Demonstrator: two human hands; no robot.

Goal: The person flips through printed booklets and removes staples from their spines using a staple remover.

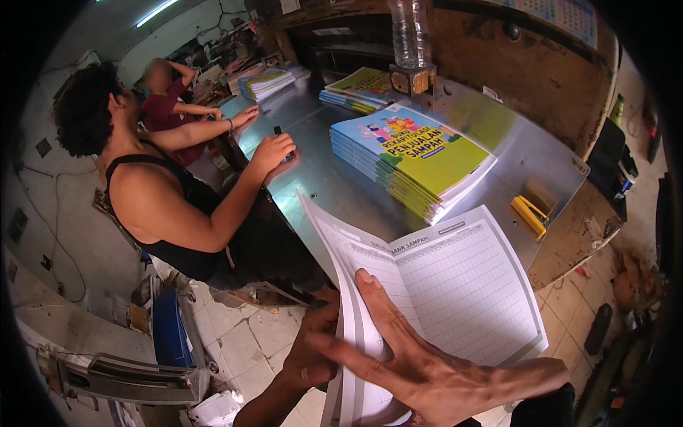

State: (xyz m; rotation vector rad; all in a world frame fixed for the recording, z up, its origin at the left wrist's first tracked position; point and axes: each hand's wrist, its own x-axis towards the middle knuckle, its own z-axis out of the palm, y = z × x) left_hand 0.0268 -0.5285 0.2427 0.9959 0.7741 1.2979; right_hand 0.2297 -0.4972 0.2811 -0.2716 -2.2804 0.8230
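Observation:
An open booklet (462, 285) with ruled white table pages is in front of me, over the near edge of the metal table. My left hand (313, 352) grips its left edge, with the fingers partly hidden behind the pages. Across the lower part of the spread lies my right hand (434, 377), fingers stretched apart and touching the left page near the fold. Beyond the booklet, a tall stack of matching booklets (427, 160) with blue and yellow-green covers sits on the table. A yellow stapler (530, 215) rests to its right.
The metal table (299, 188) also bears another booklet stack (359, 89) and a farther one (267, 83). A clear plastic bottle (411, 35) stands on a wooden block (413, 79). At left, a person in a black top (171, 192) works at the table; another person (167, 107) sits beyond.

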